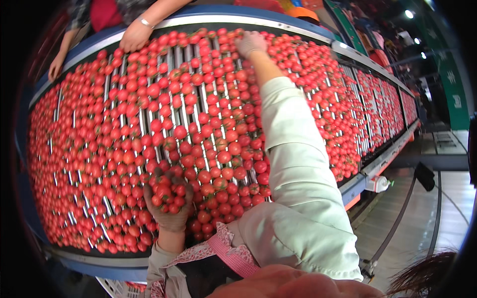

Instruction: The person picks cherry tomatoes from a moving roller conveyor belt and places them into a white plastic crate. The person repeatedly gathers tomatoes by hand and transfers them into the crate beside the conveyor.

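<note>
Red cherry tomatoes (126, 156), some with green calyxes, are spread thickly over a conveyor of metal rollers (179, 56). My left hand (171, 219), in a thin glove, is palm up near the close edge. It cups a small heap of cherry tomatoes (167, 195) against its curled fingers. My right arm stretches across the rollers, and my gloved right hand (252, 44) is down among the tomatoes near the far rail. Its fingertips are hidden, so whether it grips a tomato does not show.
A co-worker's hand (137, 35) touches tomatoes at the far rail (223, 19); another hand (56, 66) hangs over that rail farther left. A white bottle (378, 184) sits outside the near rail. The conveyor continues right. A pale crate (108, 286) stands below, bottom left.
</note>
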{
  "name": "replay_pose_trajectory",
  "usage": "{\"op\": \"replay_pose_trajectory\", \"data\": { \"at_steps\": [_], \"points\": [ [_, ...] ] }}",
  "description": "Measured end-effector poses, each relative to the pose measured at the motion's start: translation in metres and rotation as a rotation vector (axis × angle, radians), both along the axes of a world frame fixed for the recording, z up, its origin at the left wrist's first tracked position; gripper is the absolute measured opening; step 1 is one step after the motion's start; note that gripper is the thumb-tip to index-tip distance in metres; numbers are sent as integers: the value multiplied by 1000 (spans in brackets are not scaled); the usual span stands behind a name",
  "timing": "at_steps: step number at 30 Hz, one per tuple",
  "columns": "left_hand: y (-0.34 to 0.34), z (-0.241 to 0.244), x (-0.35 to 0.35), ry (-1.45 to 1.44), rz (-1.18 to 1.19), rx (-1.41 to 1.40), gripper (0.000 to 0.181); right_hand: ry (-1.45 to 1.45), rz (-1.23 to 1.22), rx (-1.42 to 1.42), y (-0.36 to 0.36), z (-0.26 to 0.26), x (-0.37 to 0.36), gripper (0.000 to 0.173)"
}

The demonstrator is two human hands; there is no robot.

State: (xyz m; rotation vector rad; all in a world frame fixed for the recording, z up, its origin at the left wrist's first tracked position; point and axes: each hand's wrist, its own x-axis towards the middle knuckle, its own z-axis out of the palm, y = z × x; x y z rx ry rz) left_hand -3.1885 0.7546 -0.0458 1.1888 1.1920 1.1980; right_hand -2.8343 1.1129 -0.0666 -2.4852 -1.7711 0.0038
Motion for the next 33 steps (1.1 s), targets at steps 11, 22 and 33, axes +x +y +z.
{"op": "replay_pose_trajectory", "data": {
  "at_steps": [11, 22, 33],
  "points": [
    [5, 8, -5, -1400, -146, -449, 50, 7, 348, -64, -181, 3, -4, 59],
    [-66, 54, -105, -1521, -277, -250, 41, 18, 642, 74, -469, 56, -49, 61],
    [-290, 5, -347, -1283, 441, 221, 49, 205, 665, 61, -516, 37, -134, 77]
  ]
}}
